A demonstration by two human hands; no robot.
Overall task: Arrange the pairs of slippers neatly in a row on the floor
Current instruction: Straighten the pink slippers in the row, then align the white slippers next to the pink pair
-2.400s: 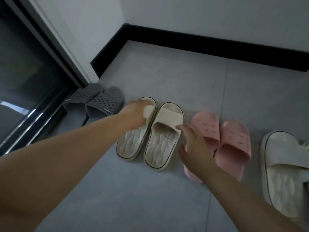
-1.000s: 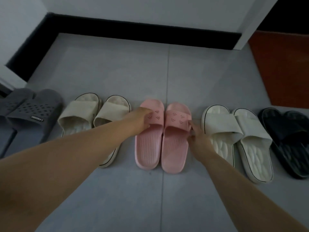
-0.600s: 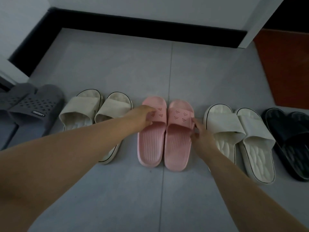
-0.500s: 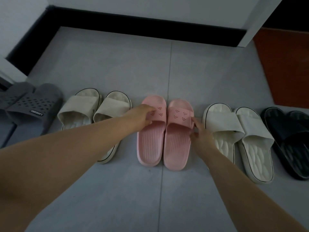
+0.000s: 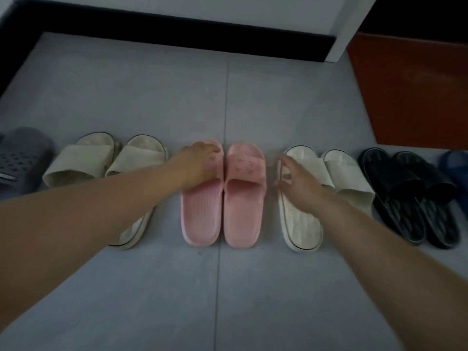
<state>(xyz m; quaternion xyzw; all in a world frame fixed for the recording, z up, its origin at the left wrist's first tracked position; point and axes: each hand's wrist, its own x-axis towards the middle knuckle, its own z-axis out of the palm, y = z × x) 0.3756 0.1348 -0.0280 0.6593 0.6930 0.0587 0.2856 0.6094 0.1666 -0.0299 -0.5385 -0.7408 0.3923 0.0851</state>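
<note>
The slippers stand in 1 row across the grey floor (image 5: pixel 228 287), toes toward 12 o'clock. The pink pair (image 5: pixel 244 198) is in the middle, its 2 slippers side by side and almost touching. At its 9 o'clock is a beige pair (image 5: pixel 78 160), then a grey slipper (image 5: pixel 22 160) at the picture's edge. At its 3 o'clock is a white pair (image 5: pixel 349 181), then a black pair (image 5: pixel 397 188) with toes tilted toward 11 o'clock, then a blue slipper (image 5: pixel 455 165) cut off by the edge.

The left hand (image 5: pixel 200 164) lies on the strap of the left pink slipper (image 5: pixel 201 216), fingers curved over it and pointing to 1 o'clock. Whether the thumb hooks under the strap I cannot tell. The right hand (image 5: pixel 296 178) is spread wide, holding nothing, over the left white slipper (image 5: pixel 301 224), fingertips at its 9 o'clock rim. It is blurred, so contact cannot be told.

A black baseboard (image 5: pixel 177 44) runs along 12 o'clock, and a red mat (image 5: pixel 410 92) lies at 2 o'clock.
</note>
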